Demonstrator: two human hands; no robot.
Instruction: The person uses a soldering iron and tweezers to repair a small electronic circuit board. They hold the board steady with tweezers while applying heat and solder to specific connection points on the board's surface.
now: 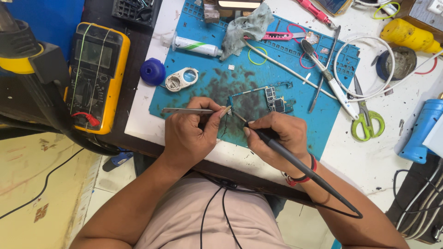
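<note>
Two hands work at the near-left corner of a circuit board on a blue mat.

The left hand (189, 133) grips tweezers (191, 111), their tips meeting the board (265, 99) at its near-left corner. The right hand (279, 138) is closed around a black soldering iron (295, 161), pen-fashion, its tip touching the same spot just beside the tweezer tips; its cable trails near and right, past a red band on the wrist. The board lies on the sooty middle of the mat (184, 99), which covers the white table (369, 161). To the left sits a yellow multimeter (97, 74), with a blue cap (152, 71) and a loupe (182, 79) between it and the board. Green scissors (367, 122) lie to the right, and a grey rag (247, 27) and a white tube (196, 46) sit at the far side.
</note>
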